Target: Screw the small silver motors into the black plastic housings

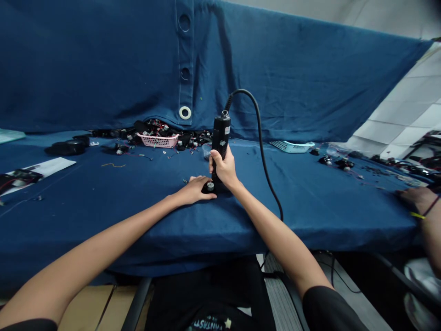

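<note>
A black corded electric screwdriver stands upright near the middle of the blue-covered table, with my right hand wrapped round its lower body. Just left of the tool's lower end, my left hand rests low on the cloth, its thumb and fingers round a small black part with a silvery round piece. The tool's tip is hidden, so whether it touches the part cannot be made out. A black cable loops from the tool's top down to the right.
Behind are a pink basket amid black parts and wires, and a light blue basket. Black items and white paper lie left. Another person's hand rests at the far right edge, near scattered parts.
</note>
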